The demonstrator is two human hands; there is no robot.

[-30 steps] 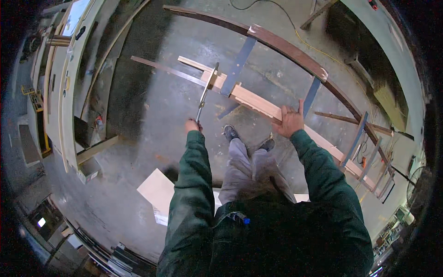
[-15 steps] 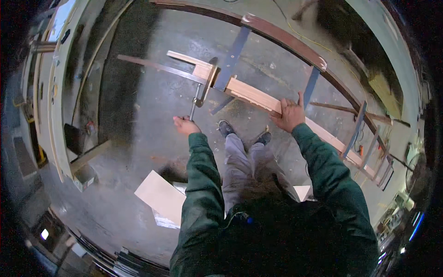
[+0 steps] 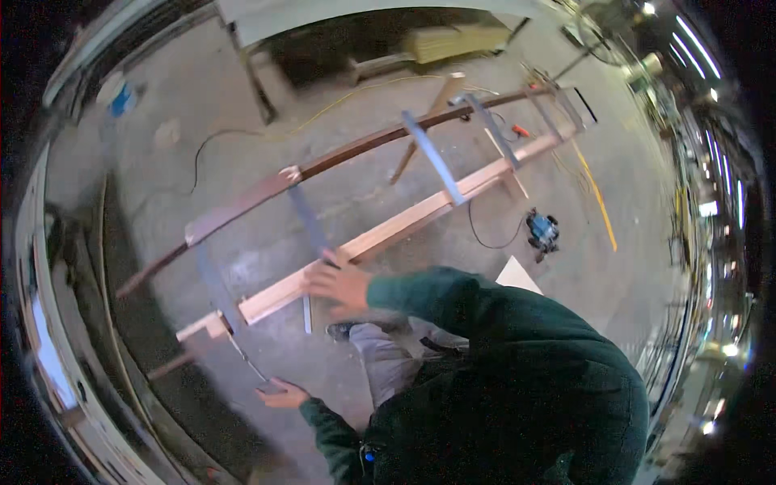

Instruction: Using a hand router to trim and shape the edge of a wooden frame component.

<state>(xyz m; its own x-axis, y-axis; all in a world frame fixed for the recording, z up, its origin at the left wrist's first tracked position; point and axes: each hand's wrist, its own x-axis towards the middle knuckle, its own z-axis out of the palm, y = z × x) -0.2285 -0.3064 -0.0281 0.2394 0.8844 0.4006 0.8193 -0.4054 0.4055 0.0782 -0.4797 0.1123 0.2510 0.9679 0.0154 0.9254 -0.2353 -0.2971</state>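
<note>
Along a pale wooden beam (image 3: 396, 226) over concrete floor (image 3: 598, 283), crossed by blue-grey bars (image 3: 435, 161) reaching a dark rail (image 3: 356, 149), extends a blurred right hand (image 3: 338, 284) with splayed fingers; holds the left hand (image 3: 287, 394), fingers loosely parted, beside a clamp handle (image 3: 247, 356), contact unclear.

Pretty dim overall tbh. Strip lights (image 3: 697, 47) glare way past the right end of the pale beam (image 3: 404, 222), and there's murky shadow off its left end. Right hand (image 3: 343, 287) at the beam is motion-smeared, the dark jacket (image 3: 517, 388) below it loses most detail, and fisheye bows straight edges toward the black rim.
</note>
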